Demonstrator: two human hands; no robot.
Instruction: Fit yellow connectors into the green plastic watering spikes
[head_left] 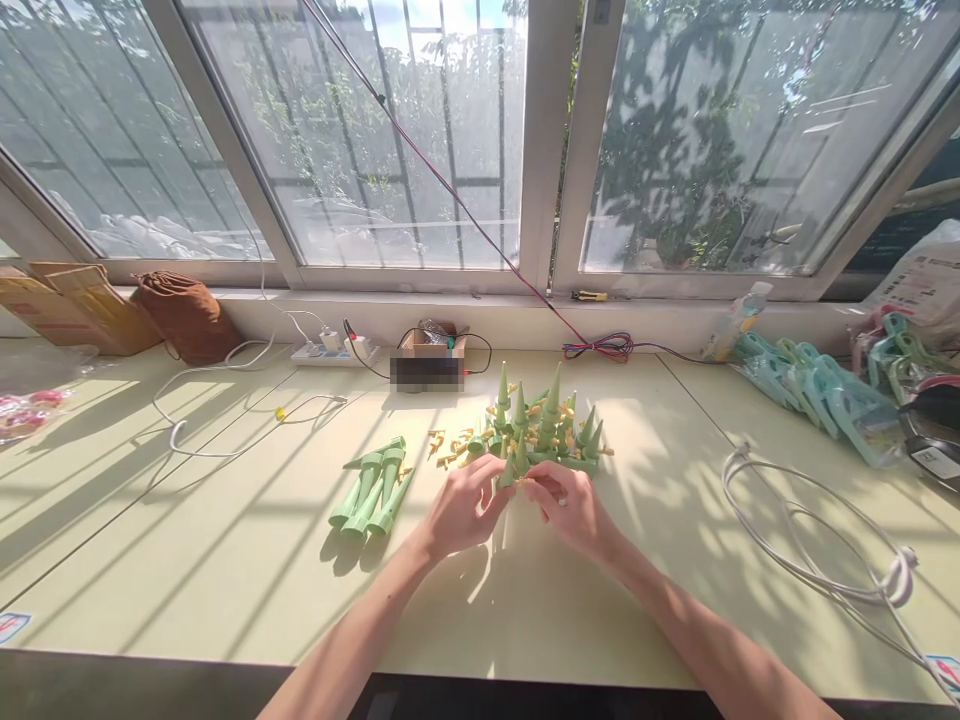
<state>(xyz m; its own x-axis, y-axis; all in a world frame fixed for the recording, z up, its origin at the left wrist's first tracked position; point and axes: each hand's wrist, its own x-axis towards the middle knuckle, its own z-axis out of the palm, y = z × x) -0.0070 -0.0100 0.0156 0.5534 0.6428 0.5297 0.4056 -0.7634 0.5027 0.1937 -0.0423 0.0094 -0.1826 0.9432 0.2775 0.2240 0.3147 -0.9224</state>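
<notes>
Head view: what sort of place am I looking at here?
Probably an indoor workbench, perhaps in a small workshop: a long pale table runs below large windows, a power strip lies near its back edge, and loose green cone pieces are grouped on top.

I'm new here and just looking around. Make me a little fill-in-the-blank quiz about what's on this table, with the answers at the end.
1. Between the left hand and the right hand is a small cone with its tip pointing ____.
2. The separate group of cones lies nearer the ____ hand.
3. The drawstring bag beside the cardboard box is coloured ____.
4. The coiled white cable lies to the ____ of both hands.

Missing words: up; left; brown; right.
</notes>
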